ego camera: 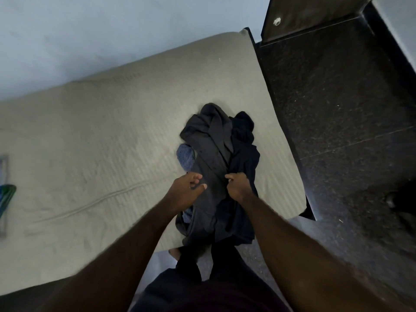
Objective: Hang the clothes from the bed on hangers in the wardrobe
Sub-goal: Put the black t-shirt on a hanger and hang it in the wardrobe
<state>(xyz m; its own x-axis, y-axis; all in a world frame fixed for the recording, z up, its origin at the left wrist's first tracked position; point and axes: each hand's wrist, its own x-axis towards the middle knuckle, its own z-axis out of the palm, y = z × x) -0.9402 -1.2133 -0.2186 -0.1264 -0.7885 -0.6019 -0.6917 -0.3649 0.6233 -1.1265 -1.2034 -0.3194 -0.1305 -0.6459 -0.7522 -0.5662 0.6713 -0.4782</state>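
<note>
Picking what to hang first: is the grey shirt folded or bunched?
Bunched: the grey shirt lies creased and twisted atop the pile on the bed.

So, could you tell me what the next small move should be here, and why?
Probably close the left hand on the grey shirt and lift it clear. It lies on top of the pile on the bed, the right hand pinches its right edge, the left hand's grip is unclear, and a striped shirt peeks from beneath.
</note>
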